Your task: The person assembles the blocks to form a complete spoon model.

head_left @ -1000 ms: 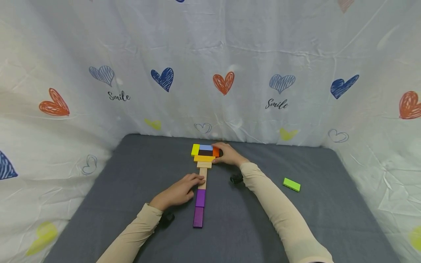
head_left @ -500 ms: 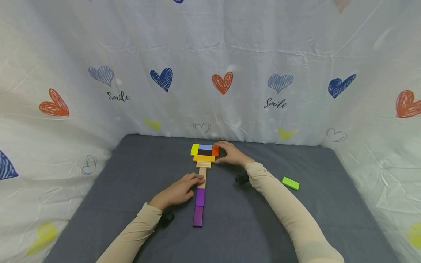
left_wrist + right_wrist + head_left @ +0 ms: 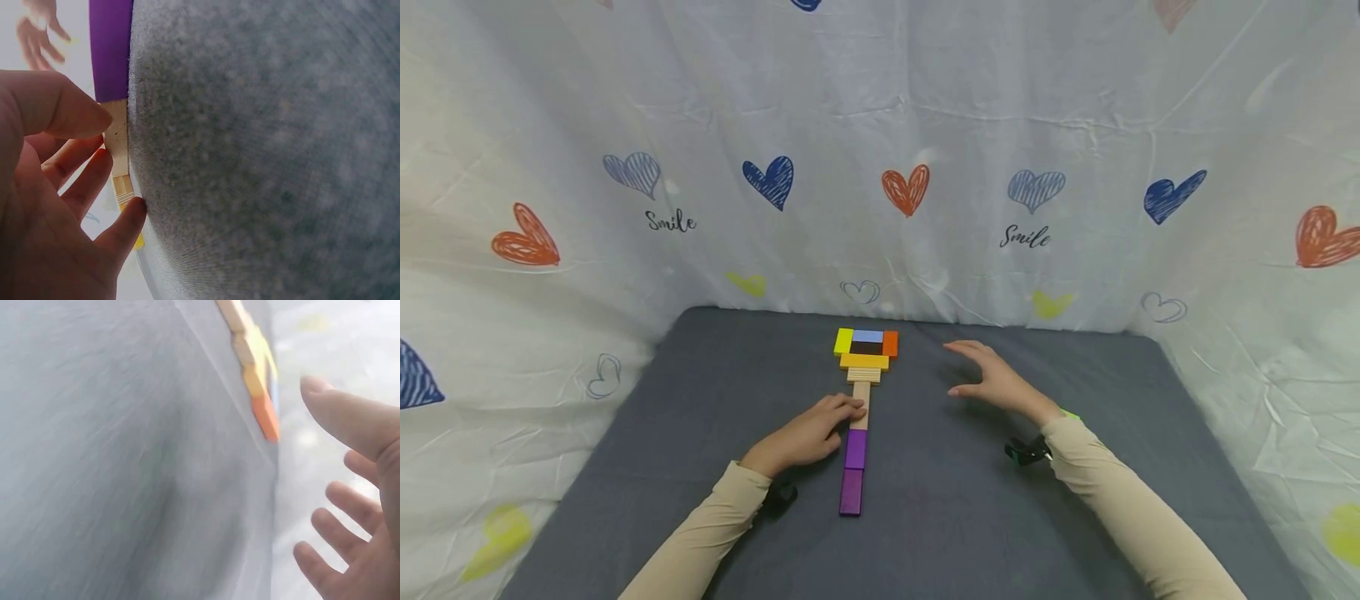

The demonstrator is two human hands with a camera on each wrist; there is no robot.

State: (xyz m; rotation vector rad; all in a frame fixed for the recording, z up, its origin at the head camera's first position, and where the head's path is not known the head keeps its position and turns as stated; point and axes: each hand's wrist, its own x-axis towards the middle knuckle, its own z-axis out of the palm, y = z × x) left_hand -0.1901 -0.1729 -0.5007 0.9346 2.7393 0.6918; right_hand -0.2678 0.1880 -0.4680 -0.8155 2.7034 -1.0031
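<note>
In the head view my left hand [image 3: 808, 429] rests its fingertips on a plain wooden block [image 3: 861, 408]. The left wrist view has the thumb and relaxed fingers along that block's side. Nearer me two purple blocks [image 3: 854, 450] continue the line. Beyond it lie small stacked-looking wooden strips [image 3: 864, 376] and a yellow-orange block [image 3: 864, 362]. At the far end a yellow block [image 3: 843, 342], light-blue block [image 3: 868, 336] and orange block [image 3: 891, 343] frame a dark patch. My right hand [image 3: 1000, 383] holds nothing, fingers spread, to the right of the orange block.
A lime-green block [image 3: 1070, 414] lies at the right, mostly hidden behind my right wrist. The grey cloth-covered table [image 3: 940, 517] ends at a white curtain [image 3: 970, 250] printed with hearts. Dark wrist cameras hang under both wrists.
My right hand has let go of the orange block and moved right, its sleeve now covering most of the lime-green block. The left hand and the blocks have stayed put.
</note>
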